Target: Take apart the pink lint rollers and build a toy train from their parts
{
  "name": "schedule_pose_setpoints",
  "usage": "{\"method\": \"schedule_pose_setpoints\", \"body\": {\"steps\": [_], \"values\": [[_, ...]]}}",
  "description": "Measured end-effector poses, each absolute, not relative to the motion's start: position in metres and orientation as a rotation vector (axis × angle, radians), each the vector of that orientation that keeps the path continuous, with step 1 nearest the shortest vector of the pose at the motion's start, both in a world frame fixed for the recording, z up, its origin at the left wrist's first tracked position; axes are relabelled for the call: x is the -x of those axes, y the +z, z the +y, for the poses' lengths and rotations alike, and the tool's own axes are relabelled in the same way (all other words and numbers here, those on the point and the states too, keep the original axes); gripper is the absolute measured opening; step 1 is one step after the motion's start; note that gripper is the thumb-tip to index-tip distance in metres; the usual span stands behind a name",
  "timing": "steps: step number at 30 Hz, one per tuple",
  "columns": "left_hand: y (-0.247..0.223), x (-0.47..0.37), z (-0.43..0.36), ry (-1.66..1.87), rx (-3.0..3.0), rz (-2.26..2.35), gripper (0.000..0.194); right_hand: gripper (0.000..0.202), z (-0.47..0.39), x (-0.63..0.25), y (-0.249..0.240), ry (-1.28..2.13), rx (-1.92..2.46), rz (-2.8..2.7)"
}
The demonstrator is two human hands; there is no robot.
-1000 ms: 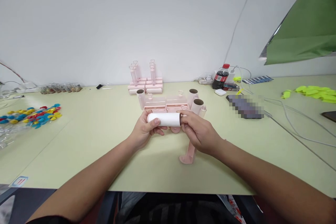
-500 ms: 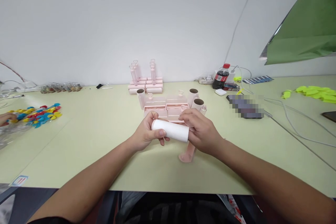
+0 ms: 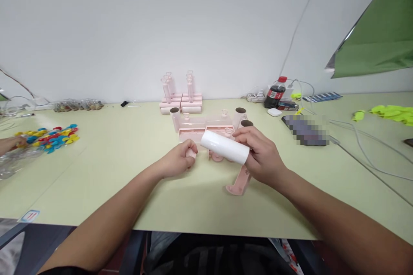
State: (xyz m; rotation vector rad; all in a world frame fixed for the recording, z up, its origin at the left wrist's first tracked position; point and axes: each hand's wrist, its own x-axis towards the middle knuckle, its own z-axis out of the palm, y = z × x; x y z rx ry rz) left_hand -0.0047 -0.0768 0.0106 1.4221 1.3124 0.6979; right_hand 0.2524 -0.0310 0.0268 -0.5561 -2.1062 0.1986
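My right hand [image 3: 266,154] is closed round the right end of a white lint roller roll [image 3: 225,146], held tilted above the table. A small pale pink round piece [image 3: 191,153] is gripped in my left hand [image 3: 177,159], apart from the roll's left end. Below my right hand, a pink curved plastic part [image 3: 238,182] lies on the table. Just beyond the hands sit open pink cases [image 3: 192,134]. Upright rolls with brown cores stand beside them, one roll [image 3: 175,120] at left and another roll [image 3: 240,117] at right.
Assembled pink rollers [image 3: 180,107] stand by the wall. To the right are a cola bottle [image 3: 275,92], a blurred phone [image 3: 305,130], cables and yellow-green pieces [image 3: 392,114]. At left, another person's hand [image 3: 13,143] touches colourful plastic pieces [image 3: 58,137].
The roll has left my left hand and moved up and right in my right hand. My left hand now shows a pink round piece. The view has shifted slightly.
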Motion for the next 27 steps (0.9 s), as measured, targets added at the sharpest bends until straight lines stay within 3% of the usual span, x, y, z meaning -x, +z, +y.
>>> {"method": "schedule_pose_setpoints", "body": {"steps": [10, 16, 18, 21, 27], "values": [[-0.006, 0.002, -0.074, 0.62, -1.867, 1.387, 0.006, 0.018, -0.033, -0.253, 0.025, 0.25, 0.499, -2.19], [0.002, -0.01, -0.075, 0.872, -1.988, 1.504, 0.011, 0.017, -0.037, -0.25, 0.028, 0.313, 0.356, -2.309], [0.003, -0.018, -0.073, 0.999, -1.955, 1.377, 0.007, 0.016, -0.037, -0.249, 0.029, 0.343, 0.285, -2.348], [0.002, -0.031, -0.069, 1.127, -1.735, 1.131, 0.02, 0.017, -0.038, -0.246, 0.028, 0.396, 0.243, -2.388], [-0.002, -0.049, -0.072, 1.129, -1.456, 0.942, 0.027, 0.016, -0.045, -0.237, 0.025, 0.463, 0.187, -2.44]]}}
